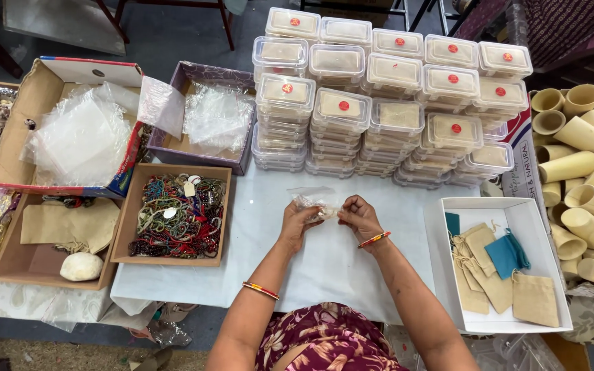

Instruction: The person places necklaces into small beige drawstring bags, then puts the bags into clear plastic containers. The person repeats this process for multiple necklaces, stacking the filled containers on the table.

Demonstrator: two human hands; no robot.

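Both my hands meet over the white table cover [352, 254]. My left hand [299, 220] and my right hand [358, 214] pinch the two ends of a small clear plastic pouch [315, 199] held just above the cloth. What sits inside the pouch is too small to tell. Each wrist wears a red and gold bangle. A cardboard tray of coloured bead bracelets [179, 214] lies to the left of my left hand. A white box [537, 237] with tan and teal cloth pouches sits to the right of my right hand.
Stacks of clear lidded plastic containers [386, 103] fill the far side of the table. Two boxes of clear plastic bags [84, 137] stand at the back left. Cream cardboard tubes [589, 178] pile up at the right. A brown tray at the left holds a tan pouch and a white stone [81, 266].
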